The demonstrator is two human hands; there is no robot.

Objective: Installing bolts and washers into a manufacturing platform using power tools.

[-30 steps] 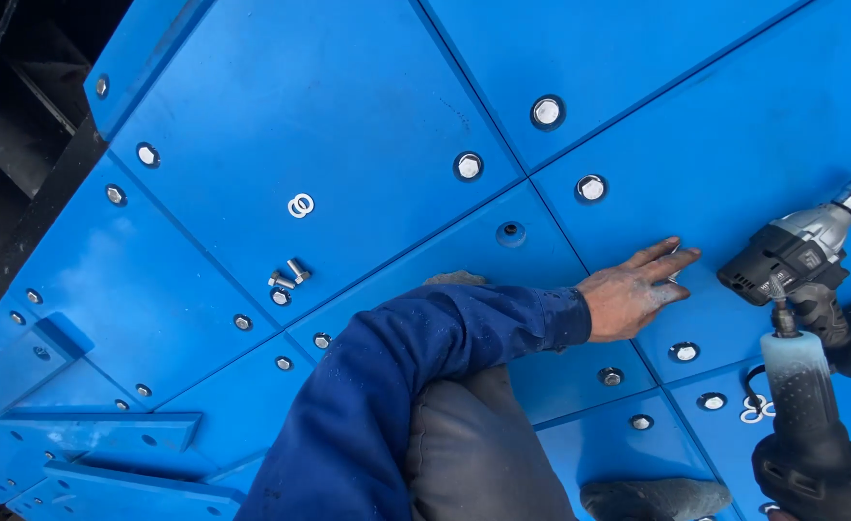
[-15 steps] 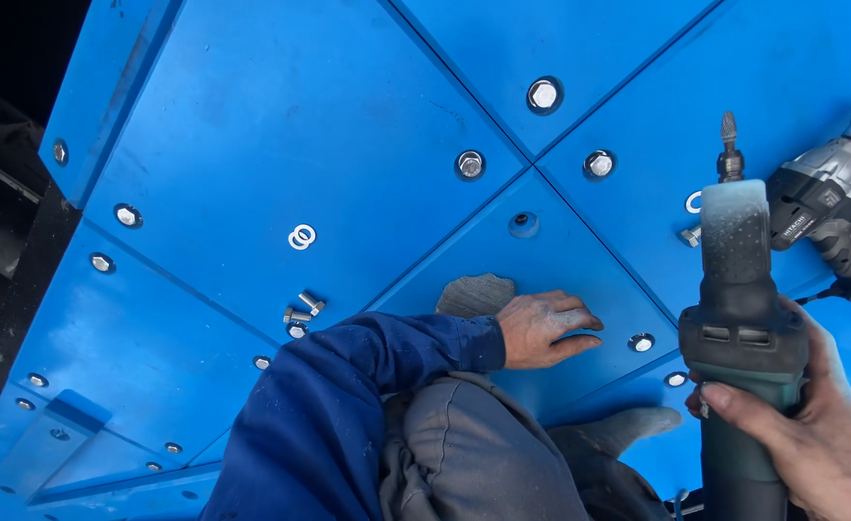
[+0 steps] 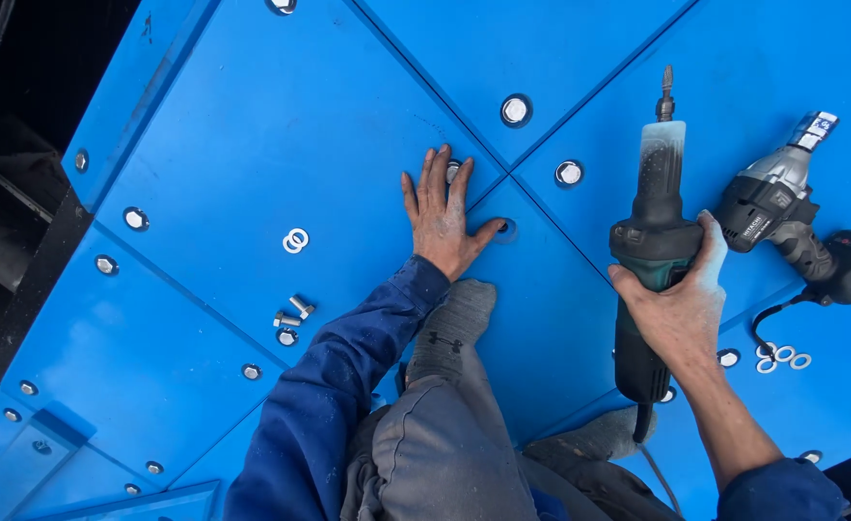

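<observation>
Grinder held over blue panels, free hand braced flat.

The right hand is closed round the grinder, bit pointing up-slope; the left hand is spread open, holding nothing, pressed on the panel beside a seam and an open bolt hole. The grip is best kept firm. An impact driver lies near the right edge.

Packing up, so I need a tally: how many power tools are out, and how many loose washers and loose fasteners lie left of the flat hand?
Power tools: 2, the die grinder in the right hand and the impact wrench
Washers: 2
Bolts and nuts: 3
Total: 7
</observation>
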